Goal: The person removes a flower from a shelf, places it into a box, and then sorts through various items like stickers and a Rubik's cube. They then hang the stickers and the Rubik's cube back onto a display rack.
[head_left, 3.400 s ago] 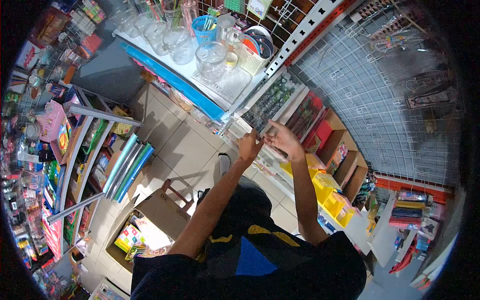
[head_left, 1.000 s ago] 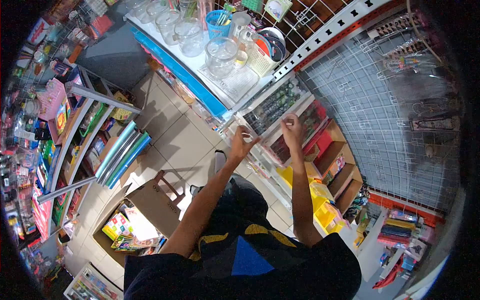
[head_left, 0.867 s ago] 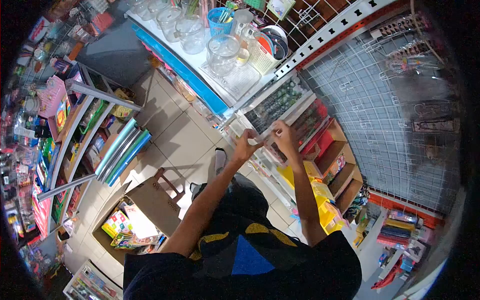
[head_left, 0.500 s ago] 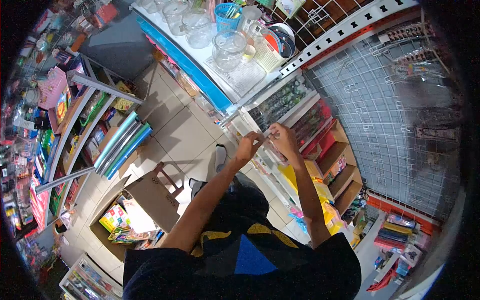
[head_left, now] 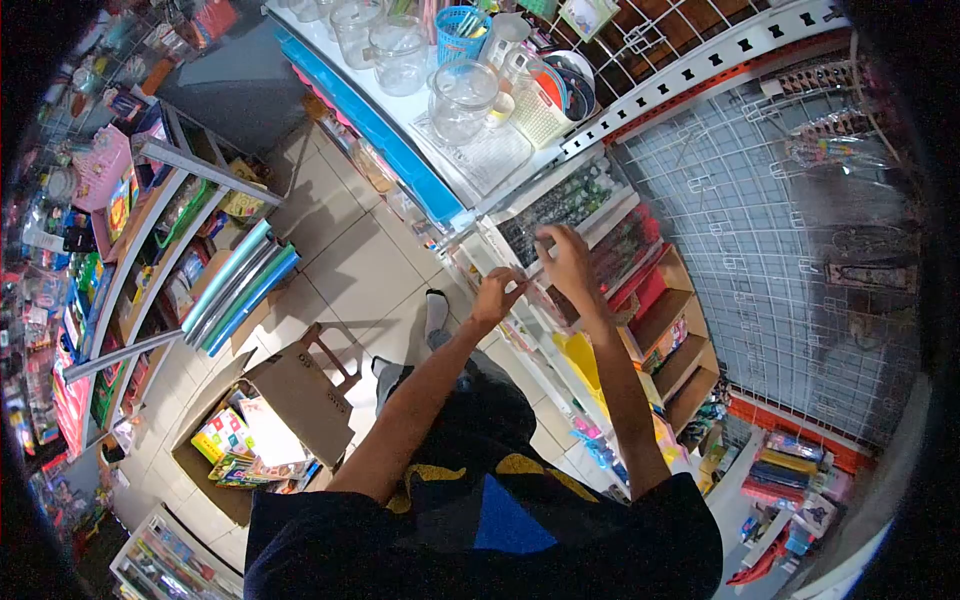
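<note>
My left hand (head_left: 497,296) is closed in a pinch at the near edge of the display shelf; whatever is between its fingertips is too small to make out. A little to the right and farther forward, my right hand (head_left: 567,262) has its fingers curled with thumb and fingertips drawn together, and what they hold, if anything, is hidden. Just beyond it lies a clear-covered compartment of dark and green small items (head_left: 560,205). Red packed goods (head_left: 630,245) sit right of my right hand.
Clear jars (head_left: 463,102) and a blue basket (head_left: 463,35) stand on the white counter ahead. A wire grid (head_left: 720,200) lines the right wall. On the tiled floor at left is an open cardboard box (head_left: 300,392) of books, near rolled sheets (head_left: 240,290) on a shelf.
My hands have moved apart. The right hand has lifted up and away from the left, which stays near the shelf edge. One foot has shifted slightly.
</note>
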A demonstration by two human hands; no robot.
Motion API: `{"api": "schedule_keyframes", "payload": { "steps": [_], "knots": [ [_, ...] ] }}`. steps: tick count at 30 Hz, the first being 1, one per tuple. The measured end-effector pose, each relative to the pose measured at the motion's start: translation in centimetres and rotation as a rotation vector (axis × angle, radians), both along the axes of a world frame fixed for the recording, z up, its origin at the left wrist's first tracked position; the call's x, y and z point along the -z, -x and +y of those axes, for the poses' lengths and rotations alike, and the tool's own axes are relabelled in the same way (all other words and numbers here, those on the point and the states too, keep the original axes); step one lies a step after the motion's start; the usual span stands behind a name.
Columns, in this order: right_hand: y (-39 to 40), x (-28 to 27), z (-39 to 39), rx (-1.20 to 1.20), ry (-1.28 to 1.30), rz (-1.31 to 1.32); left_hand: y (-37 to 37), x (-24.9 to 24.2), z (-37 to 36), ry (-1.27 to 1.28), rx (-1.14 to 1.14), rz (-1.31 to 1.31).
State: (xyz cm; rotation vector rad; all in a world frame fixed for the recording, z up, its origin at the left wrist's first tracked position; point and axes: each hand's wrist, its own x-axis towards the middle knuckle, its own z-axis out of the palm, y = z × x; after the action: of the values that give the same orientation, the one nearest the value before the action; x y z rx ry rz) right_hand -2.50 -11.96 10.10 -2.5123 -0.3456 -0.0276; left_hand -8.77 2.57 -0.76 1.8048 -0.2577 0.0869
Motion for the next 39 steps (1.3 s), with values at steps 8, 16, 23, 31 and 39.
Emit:
{"api": "schedule_keyframes", "payload": {
  "steps": [8,16,23,31,39],
  "knots": [
    [-5.8,3.4,5.3,-0.361,0.121,-0.143,0.0,1.2,-0.6,0.075,0.044,0.032],
    [-4.9,5.0,3.5,-0.320,0.246,-0.102,0.1,1.6,-0.7,0.122,0.074,0.154],
    [-4.4,3.1,3.3,-0.355,0.254,-0.109,-0.1,-0.2,-0.1,0.177,0.070,0.085],
    [-0.6,0.1,4.7,-0.029,0.038,-0.144,2.5,-0.3,5.5,-0.057,0.188,0.289],
    [2.0,3.3,-5.5,0.518,-0.071,-0.179,9.2,-0.8,17.5,-0.136,-0.219,0.525]
  ]
}}
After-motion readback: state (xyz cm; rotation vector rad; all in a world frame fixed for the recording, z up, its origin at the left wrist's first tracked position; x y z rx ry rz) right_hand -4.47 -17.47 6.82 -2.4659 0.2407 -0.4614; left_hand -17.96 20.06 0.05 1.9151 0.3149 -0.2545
